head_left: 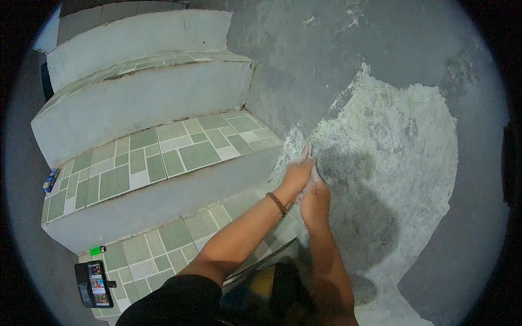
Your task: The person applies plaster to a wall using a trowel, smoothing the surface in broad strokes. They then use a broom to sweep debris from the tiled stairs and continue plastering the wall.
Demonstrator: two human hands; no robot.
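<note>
My left hand (298,176), with a brown beaded bracelet (277,204) on its wrist, is closed against the grey wall (288,65), beside the stairs. Just below it, my right hand (315,202) is closed too, and the two hands touch. Whitish dust coats the fingers. Whatever they grip is hidden between them. The fingertips meet the left edge of a large rough patch (418,136) of whitish, pale yellow-green bare surface, where the grey coat is gone. A shadow darkens part of this patch.
Steps with green and cream tiles (201,155) and pale risers (152,100) climb on the left. A phone in a black flip case (98,283), screen lit, lies at lower left near a small bright green object (98,250). A small blue box (51,180) sits on the step above.
</note>
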